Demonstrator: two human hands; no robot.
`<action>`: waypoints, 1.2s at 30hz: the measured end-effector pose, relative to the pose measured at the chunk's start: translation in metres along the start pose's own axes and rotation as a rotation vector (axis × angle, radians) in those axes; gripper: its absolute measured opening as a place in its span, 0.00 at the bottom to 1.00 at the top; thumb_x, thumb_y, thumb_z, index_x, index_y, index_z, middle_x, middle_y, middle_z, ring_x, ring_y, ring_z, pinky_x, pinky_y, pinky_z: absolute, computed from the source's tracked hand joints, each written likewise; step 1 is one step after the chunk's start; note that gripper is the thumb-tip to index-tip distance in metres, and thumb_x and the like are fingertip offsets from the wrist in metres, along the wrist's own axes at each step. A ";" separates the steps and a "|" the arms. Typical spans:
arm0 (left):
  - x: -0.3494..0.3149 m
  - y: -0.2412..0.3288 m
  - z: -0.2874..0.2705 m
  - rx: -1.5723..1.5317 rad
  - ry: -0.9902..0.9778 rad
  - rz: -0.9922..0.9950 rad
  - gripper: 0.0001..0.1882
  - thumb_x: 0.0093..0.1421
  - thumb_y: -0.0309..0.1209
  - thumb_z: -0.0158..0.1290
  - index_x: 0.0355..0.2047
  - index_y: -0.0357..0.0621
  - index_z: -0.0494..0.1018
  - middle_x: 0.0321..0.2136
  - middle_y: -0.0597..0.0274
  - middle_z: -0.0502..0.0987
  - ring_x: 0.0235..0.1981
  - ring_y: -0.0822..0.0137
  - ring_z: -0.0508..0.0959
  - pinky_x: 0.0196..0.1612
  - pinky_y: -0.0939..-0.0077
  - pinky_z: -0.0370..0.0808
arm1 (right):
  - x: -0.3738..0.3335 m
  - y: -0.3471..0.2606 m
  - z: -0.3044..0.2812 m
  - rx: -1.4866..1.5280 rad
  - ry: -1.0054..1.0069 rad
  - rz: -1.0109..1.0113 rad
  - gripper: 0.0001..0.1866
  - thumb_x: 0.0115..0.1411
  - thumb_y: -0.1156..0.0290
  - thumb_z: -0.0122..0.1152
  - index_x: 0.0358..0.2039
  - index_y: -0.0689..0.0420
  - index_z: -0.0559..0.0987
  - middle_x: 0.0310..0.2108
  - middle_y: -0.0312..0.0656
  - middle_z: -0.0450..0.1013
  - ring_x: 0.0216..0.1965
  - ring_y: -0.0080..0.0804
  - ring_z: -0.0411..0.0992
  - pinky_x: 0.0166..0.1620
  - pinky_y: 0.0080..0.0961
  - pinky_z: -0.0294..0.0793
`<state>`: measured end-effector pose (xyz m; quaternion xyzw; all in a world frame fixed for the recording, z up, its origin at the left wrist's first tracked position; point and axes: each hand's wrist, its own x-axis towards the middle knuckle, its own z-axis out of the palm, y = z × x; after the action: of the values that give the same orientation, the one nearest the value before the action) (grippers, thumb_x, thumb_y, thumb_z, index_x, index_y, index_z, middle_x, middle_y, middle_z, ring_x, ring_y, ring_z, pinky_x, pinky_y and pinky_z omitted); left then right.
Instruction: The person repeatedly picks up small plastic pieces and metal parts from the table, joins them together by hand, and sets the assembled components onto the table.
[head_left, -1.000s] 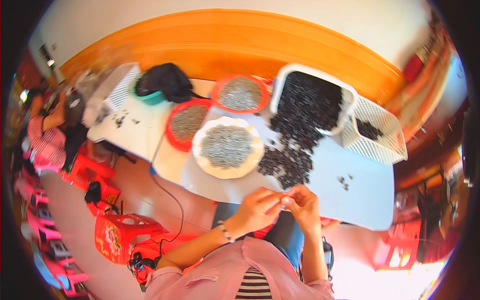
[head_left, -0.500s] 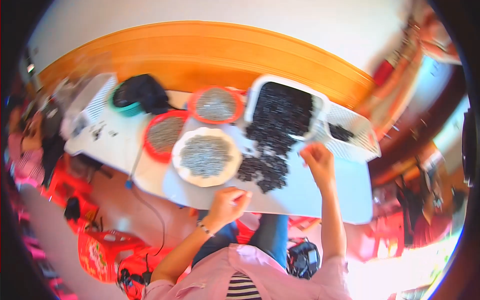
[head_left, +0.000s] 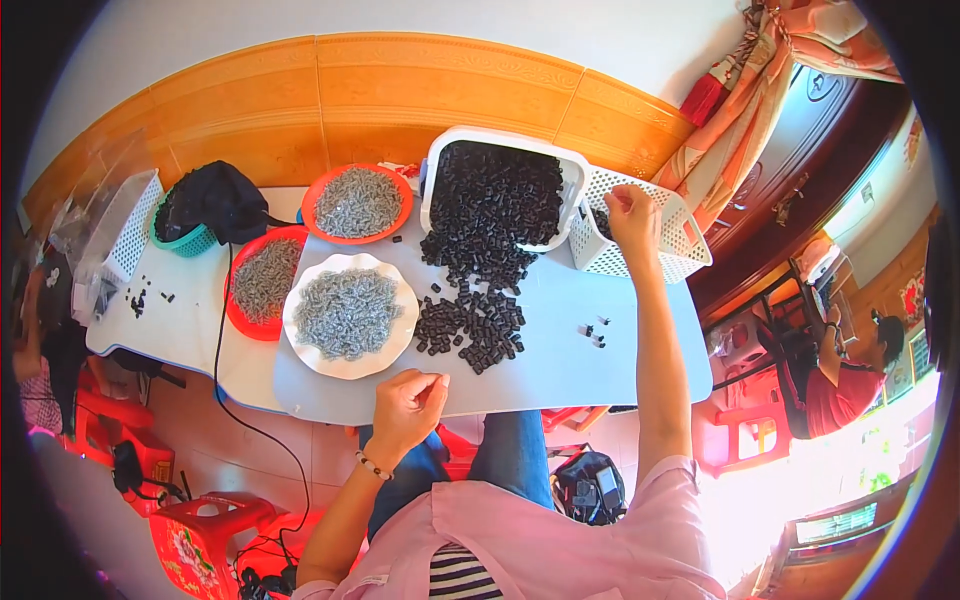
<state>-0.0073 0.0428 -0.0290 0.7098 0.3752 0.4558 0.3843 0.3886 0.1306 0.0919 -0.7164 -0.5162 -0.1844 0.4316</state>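
1. Desk: blue top; near edge under left hand, right edge beyond right forearm. Between black heap and right edge, a broad stretch bearing a few bits.
2. Left hand: grip curled together; contents cannot be told.
3. Right hand: above basket; whether its grip is apart or together, cannot tell.
4. Tub: black parts, spread over near side onto desk.
5. Plate: silver parts, heaped.
6. Far red bowl, near red bowl: greyish parts.
7. Basket: dark contents, partly hidden.
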 end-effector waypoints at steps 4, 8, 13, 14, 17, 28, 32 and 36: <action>-0.006 -0.002 -0.015 0.066 0.035 0.040 0.07 0.58 0.28 0.60 0.25 0.37 0.80 0.15 0.59 0.72 0.15 0.66 0.70 0.20 0.72 0.64 | -0.062 -0.083 0.016 0.343 -0.327 -0.081 0.04 0.57 0.75 0.63 0.30 0.62 0.82 0.25 0.45 0.79 0.26 0.30 0.78 0.32 0.26 0.75; -0.007 -0.010 -0.005 -0.044 0.039 0.095 0.08 0.58 0.30 0.59 0.24 0.38 0.78 0.17 0.54 0.73 0.19 0.56 0.74 0.23 0.63 0.68 | -0.125 -0.110 0.015 0.413 -0.719 -0.155 0.07 0.55 0.71 0.67 0.32 0.61 0.82 0.27 0.46 0.78 0.25 0.33 0.76 0.33 0.27 0.74; -0.006 -0.003 -0.005 -0.019 0.010 0.102 0.11 0.59 0.29 0.57 0.22 0.37 0.75 0.18 0.51 0.72 0.20 0.51 0.73 0.24 0.60 0.68 | -0.165 -0.139 0.012 0.253 -0.784 -0.154 0.14 0.48 0.68 0.74 0.33 0.59 0.82 0.26 0.42 0.78 0.26 0.35 0.76 0.32 0.30 0.75; -0.007 -0.003 -0.008 0.000 0.030 0.095 0.11 0.59 0.29 0.57 0.22 0.37 0.75 0.18 0.51 0.72 0.20 0.51 0.73 0.24 0.60 0.68 | -0.170 -0.142 0.017 0.253 -0.758 -0.197 0.13 0.47 0.69 0.74 0.32 0.58 0.82 0.25 0.41 0.77 0.26 0.37 0.75 0.33 0.32 0.74; -0.008 0.000 -0.012 -0.007 -0.010 0.062 0.09 0.58 0.28 0.58 0.23 0.36 0.75 0.18 0.51 0.72 0.20 0.52 0.74 0.24 0.61 0.69 | -0.179 -0.136 0.030 0.204 -0.742 -0.247 0.11 0.47 0.71 0.73 0.32 0.58 0.82 0.25 0.41 0.77 0.28 0.38 0.75 0.34 0.33 0.74; -0.006 -0.007 -0.012 0.037 -0.004 0.058 0.06 0.59 0.29 0.60 0.31 0.38 0.81 0.20 0.56 0.75 0.19 0.63 0.75 0.23 0.71 0.70 | -0.178 -0.135 0.035 0.279 -0.732 -0.067 0.14 0.49 0.76 0.70 0.38 0.60 0.80 0.28 0.44 0.79 0.26 0.36 0.76 0.33 0.29 0.75; -0.003 0.002 -0.008 -0.097 0.097 -0.044 0.11 0.59 0.28 0.60 0.42 0.40 0.81 0.25 0.59 0.79 0.25 0.69 0.78 0.27 0.75 0.73 | -0.175 -0.150 0.019 0.478 -0.735 0.123 0.13 0.53 0.83 0.66 0.41 0.64 0.80 0.27 0.41 0.79 0.27 0.21 0.75 0.32 0.19 0.73; -0.001 0.008 -0.011 -0.060 0.130 0.071 0.22 0.58 0.29 0.62 0.53 0.40 0.75 0.34 0.54 0.79 0.29 0.66 0.79 0.33 0.75 0.76 | -0.190 -0.160 0.001 0.721 -0.937 0.327 0.14 0.56 0.82 0.64 0.44 0.63 0.78 0.29 0.41 0.80 0.32 0.23 0.77 0.37 0.19 0.76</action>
<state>-0.0164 0.0406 -0.0193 0.6798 0.3600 0.5253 0.3637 0.1691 0.0365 0.0252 -0.6003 -0.5642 0.4050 0.3968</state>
